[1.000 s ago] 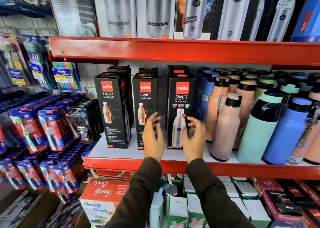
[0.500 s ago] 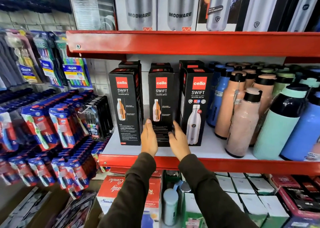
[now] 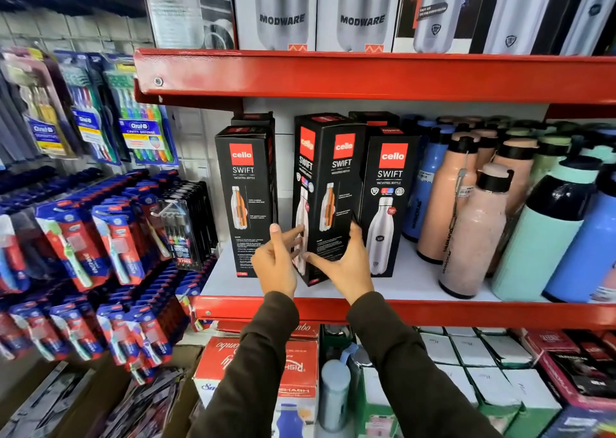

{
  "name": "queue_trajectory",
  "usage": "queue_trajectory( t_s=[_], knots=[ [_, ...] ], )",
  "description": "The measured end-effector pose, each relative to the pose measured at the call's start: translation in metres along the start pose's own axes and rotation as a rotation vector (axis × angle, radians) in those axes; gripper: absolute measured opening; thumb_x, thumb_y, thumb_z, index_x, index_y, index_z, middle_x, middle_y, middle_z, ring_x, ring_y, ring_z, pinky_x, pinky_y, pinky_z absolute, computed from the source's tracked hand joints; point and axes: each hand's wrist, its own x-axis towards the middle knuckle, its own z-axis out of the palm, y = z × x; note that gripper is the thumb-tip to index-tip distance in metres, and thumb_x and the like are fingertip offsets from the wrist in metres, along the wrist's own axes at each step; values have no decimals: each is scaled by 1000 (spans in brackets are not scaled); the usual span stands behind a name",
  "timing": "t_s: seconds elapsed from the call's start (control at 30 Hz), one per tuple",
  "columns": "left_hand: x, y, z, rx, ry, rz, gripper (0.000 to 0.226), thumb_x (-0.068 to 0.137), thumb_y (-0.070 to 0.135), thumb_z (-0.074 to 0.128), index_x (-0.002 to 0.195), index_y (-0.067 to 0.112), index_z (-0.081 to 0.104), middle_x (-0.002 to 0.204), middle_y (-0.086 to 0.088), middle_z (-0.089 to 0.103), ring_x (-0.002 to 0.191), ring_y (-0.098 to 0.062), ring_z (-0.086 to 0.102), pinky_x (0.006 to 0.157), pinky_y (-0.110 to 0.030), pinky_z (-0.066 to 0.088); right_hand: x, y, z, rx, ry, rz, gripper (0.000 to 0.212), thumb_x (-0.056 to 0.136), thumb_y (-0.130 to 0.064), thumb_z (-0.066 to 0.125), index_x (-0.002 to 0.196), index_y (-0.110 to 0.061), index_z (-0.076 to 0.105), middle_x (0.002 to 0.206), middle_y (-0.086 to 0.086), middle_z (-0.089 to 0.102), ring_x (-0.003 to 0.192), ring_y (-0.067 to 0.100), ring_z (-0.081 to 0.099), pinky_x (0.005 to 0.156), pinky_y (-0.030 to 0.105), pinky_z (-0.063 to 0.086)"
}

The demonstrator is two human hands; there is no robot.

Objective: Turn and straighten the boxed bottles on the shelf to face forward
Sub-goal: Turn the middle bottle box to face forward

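Note:
Three black Cello Swift bottle boxes stand in a row on the white shelf board (image 3: 410, 284). The middle box (image 3: 328, 184) is turned at an angle, one corner toward me, with two printed faces showing. My left hand (image 3: 275, 262) touches its left face with the fingertips. My right hand (image 3: 343, 264) grips its lower right face. The left box (image 3: 246, 197) shows an orange bottle picture and faces forward. The right box (image 3: 388, 201) shows a white bottle and faces forward. More black boxes stand behind them.
Loose pink, blue and mint bottles (image 3: 480, 221) crowd the shelf to the right. A red shelf edge (image 3: 366, 74) runs overhead. Toothbrush packs (image 3: 100, 237) hang at the left. Boxes and bottles fill the shelf below (image 3: 333, 387).
Both hands moved from open in front of the boxes to the middle box. The box has rotated so a corner now points forward. The view came closer.

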Motion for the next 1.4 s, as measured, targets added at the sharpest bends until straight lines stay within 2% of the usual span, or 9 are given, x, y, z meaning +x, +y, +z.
queue_trajectory(
  t_s=[0.1, 0.2, 0.33, 0.43, 0.53, 0.8, 1.03, 1.27, 1.4],
  knots=[
    [3, -4, -4, 30, -43, 76, 44, 101, 38, 41, 102, 14, 77, 102, 0, 77, 100, -13, 72, 93, -36, 54, -1, 1, 2, 22, 56, 0, 94, 51, -50, 88, 129, -27, 42, 124, -6, 61, 120, 12, 57, 103, 40, 49],
    [10, -8, -6, 131, -69, 153, 34, 103, 23, 40, 126, 16, 64, 129, 1, 67, 124, -9, 58, 108, -29, 43, -3, 0, 0, 57, 66, -17, 83, 55, -37, 89, 125, -29, 46, 118, -9, 63, 113, 8, 59, 100, 39, 51],
    [22, -17, -9, 231, -174, 77, 43, 102, 13, 39, 145, 14, 44, 147, -1, 49, 137, -12, 44, 116, -27, 32, -3, -3, -5, 74, -6, -50, 86, 60, -35, 87, 133, -34, 41, 126, -13, 60, 119, 5, 57, 104, 37, 49],
    [22, -21, -11, 233, -201, -15, 42, 102, 15, 41, 144, 11, 43, 143, 0, 49, 131, -9, 44, 110, -20, 32, -3, -3, -7, 69, -70, -75, 102, 68, -30, 82, 149, -34, 21, 146, -14, 43, 136, 5, 41, 115, 35, 37],
    [18, -24, -13, 233, -210, -10, 39, 103, 16, 40, 141, 13, 45, 131, 9, 51, 122, -5, 47, 92, -3, 33, -2, 0, -8, 36, -112, -99, 99, 78, -19, 76, 153, -29, 12, 155, -15, 26, 144, 0, 24, 121, 36, 25],
    [11, -29, -6, 313, -177, 49, 36, 101, 13, 42, 137, 13, 45, 126, 3, 58, 118, -11, 54, 91, 0, 37, 4, 20, 2, -69, -88, -129, 75, 90, -12, 57, 149, -41, 20, 155, -3, 38, 143, 10, 35, 116, 44, 35],
    [10, -31, 0, 364, -165, 25, 38, 99, 6, 43, 137, 12, 45, 121, 3, 57, 115, -13, 54, 94, -13, 38, 11, 26, 8, -163, -91, -75, 69, 93, -7, 55, 151, -24, 22, 151, 8, 43, 140, 21, 40, 115, 44, 37],
    [11, -29, 1, 402, -147, 28, 38, 99, 5, 43, 137, 10, 44, 126, -4, 59, 114, -14, 54, 99, -24, 41, 12, 24, 8, -176, -75, -57, 67, 93, -6, 55, 150, -21, 24, 147, 11, 47, 137, 23, 44, 114, 37, 37],
    [12, -32, 1, 412, -143, 16, 40, 99, 6, 43, 139, 11, 44, 132, -10, 60, 120, -22, 58, 106, -35, 45, 8, 23, 10, -148, 3, -48, 63, 90, -5, 59, 145, -21, 34, 141, 11, 51, 131, 20, 49, 111, 42, 42]
  ],
)
